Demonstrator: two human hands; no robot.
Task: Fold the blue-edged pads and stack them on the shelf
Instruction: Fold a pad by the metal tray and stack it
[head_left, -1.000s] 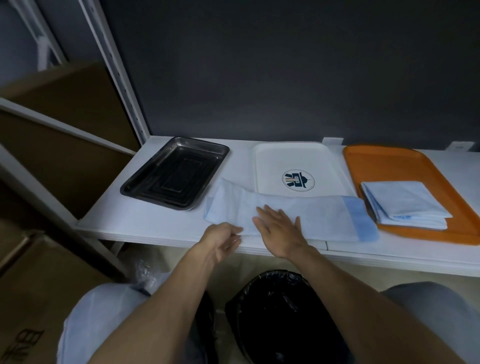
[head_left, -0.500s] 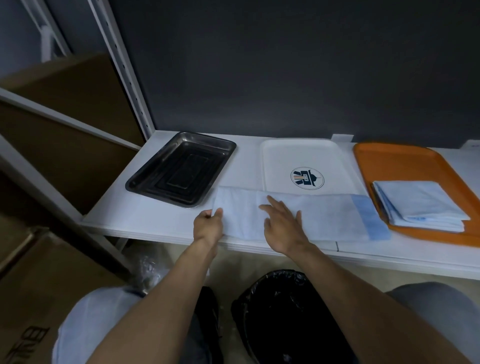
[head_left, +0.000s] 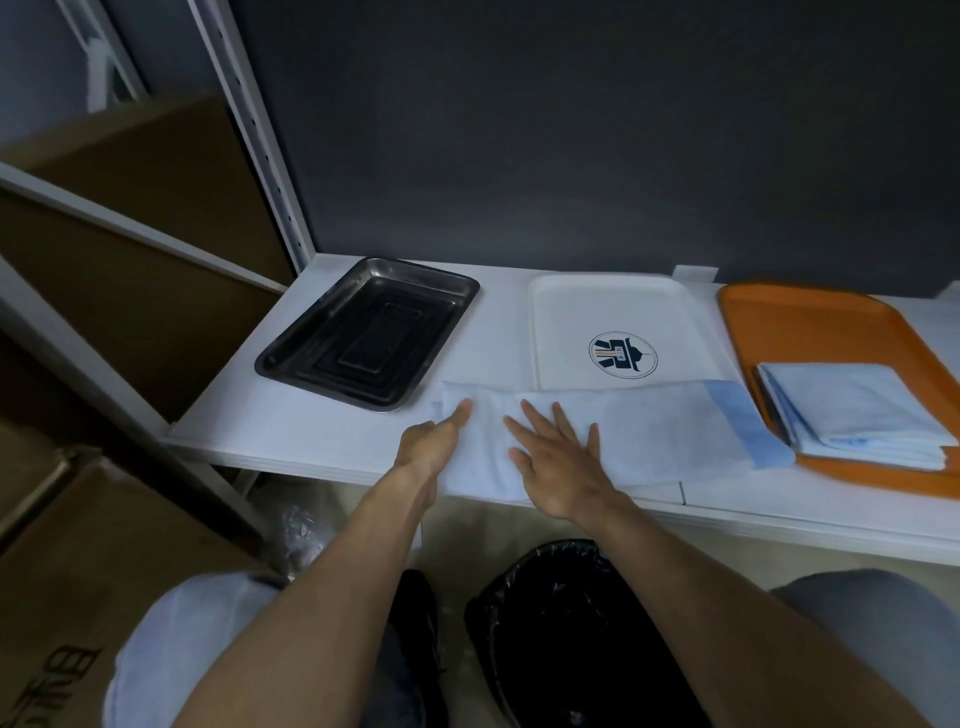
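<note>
A long white pad (head_left: 660, 431) with a blue edge (head_left: 743, 421) at its right end lies flat along the front of the white shelf (head_left: 311, 426). My left hand (head_left: 431, 441) is at the pad's left end, thumb on top and fingers tucked out of sight at the edge, pinching it. My right hand (head_left: 556, 457) presses flat on the pad just right of it, fingers spread. A stack of folded pads (head_left: 852, 410) sits on the orange tray (head_left: 753, 312) at the right.
A steel tray (head_left: 363, 332) stands at the shelf's left, a white tray with a round logo (head_left: 613, 312) behind the pad. A black-lined bin (head_left: 571, 634) is below the shelf edge. Cardboard boxes (head_left: 104, 545) and a metal upright (head_left: 249, 130) are at the left.
My left hand went from the shelf's front edge to the pad's left end and took hold of it. My right hand stayed flat on the pad, sliding slightly.
</note>
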